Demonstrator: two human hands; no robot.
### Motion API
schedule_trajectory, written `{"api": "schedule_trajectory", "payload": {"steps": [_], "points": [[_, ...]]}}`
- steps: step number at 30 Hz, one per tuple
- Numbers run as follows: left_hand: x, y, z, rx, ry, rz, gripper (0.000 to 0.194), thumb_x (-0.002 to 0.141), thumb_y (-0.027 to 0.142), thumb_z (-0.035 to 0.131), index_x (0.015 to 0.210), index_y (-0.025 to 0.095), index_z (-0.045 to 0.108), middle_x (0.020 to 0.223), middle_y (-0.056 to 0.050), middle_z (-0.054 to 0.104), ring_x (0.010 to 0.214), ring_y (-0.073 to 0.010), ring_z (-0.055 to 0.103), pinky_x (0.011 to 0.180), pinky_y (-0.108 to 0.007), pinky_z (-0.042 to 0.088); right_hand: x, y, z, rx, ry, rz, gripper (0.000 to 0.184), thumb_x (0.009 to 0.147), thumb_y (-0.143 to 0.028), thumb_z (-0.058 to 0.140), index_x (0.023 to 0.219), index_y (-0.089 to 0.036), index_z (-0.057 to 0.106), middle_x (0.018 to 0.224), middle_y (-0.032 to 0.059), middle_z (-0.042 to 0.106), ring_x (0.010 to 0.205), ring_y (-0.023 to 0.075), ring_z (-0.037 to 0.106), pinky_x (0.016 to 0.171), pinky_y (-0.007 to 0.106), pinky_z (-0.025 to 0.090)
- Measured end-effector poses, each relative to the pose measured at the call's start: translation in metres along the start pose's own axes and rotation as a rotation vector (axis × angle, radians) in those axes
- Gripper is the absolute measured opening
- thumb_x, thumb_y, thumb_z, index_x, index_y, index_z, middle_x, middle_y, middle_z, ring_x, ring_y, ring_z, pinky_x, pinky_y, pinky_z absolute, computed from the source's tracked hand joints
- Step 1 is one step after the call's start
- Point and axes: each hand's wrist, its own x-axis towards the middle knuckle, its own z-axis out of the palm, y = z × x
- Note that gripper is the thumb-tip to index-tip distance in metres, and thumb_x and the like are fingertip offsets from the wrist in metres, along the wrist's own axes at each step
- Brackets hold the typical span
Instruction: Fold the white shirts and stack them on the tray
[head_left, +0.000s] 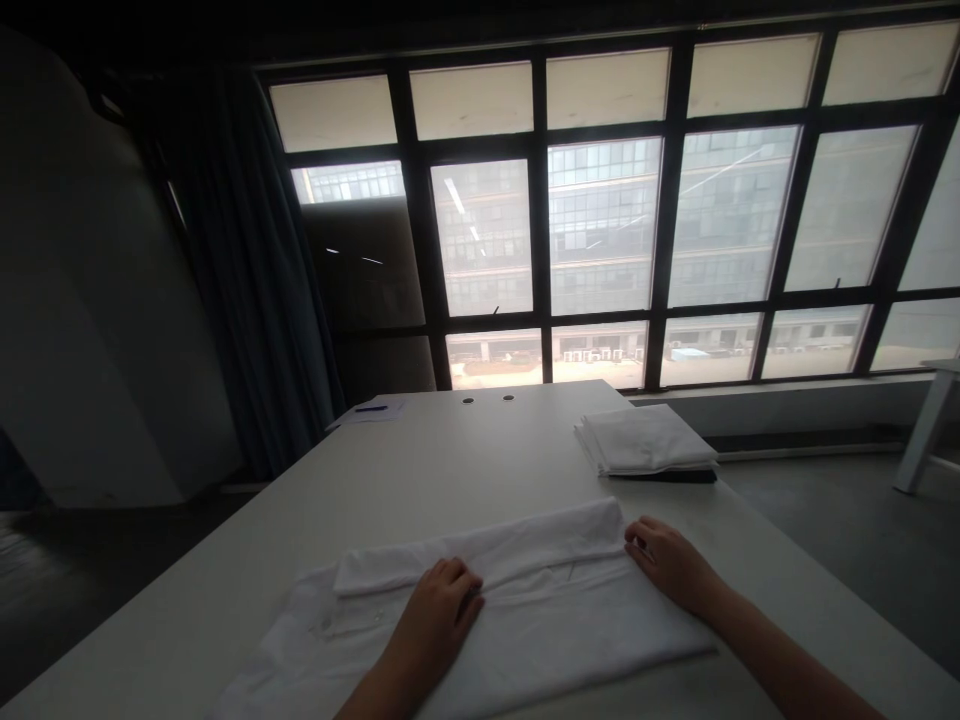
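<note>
A white garment (555,610), apparently a shirt, lies partly folded on the near part of the table, with a long folded strip along its far side. My left hand (448,600) rests on its middle, fingers curled and pinching the fabric at the inner edge of that strip. At the right end of the strip, my right hand (664,560) has its fingers bent together on the garment's edge. Loose fabric spreads toward the lower left, partly behind my left forearm. The fingertips of both hands are partly hidden.
A stack of folded white cloth (645,440) sits on something dark at the table's right edge. Paper with a pen (371,408) lies at the far left of the white table (465,455). Two round inserts (508,398) are near the far edge. Windows and a dark curtain stand beyond.
</note>
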Motion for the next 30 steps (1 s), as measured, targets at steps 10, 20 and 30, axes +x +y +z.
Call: {"api": "schedule_trajectory", "payload": {"steps": [10,20,30], "points": [[0.002,0.005,-0.004,0.035,0.026,0.025,0.021,0.099,0.030,0.053,0.097,0.026,0.074,0.093,-0.006,0.065,0.090,-0.0213,0.059,0.084,-0.033,0.046,0.007,-0.002,0.029,0.045,0.096,0.165,0.027,0.091,-0.035,0.044,0.105,-0.019,0.060,0.083,0.0062,0.066,0.078,0.0213,0.063,0.077,0.033,0.044],[-0.003,-0.011,0.010,0.205,0.117,0.061,0.039,0.094,0.029,0.056,0.133,0.028,0.059,0.138,-0.009,0.057,0.126,-0.0270,0.053,0.107,-0.045,0.045,0.008,-0.015,0.012,-0.258,0.100,0.118,0.028,0.091,-0.024,0.042,0.100,-0.020,0.068,0.104,0.0116,0.065,0.099,0.0270,0.060,0.089,0.041,0.043],[0.001,-0.004,0.005,0.255,-0.060,0.075,0.044,0.095,0.022,0.052,0.135,0.040,0.058,0.145,-0.004,0.056,0.134,-0.0281,0.050,0.113,-0.055,0.039,-0.001,-0.105,0.034,-0.038,-0.363,-0.204,0.072,0.097,-0.066,0.033,0.158,-0.029,0.023,0.164,0.0042,0.016,0.152,0.0294,0.010,0.123,0.053,0.005]]}}
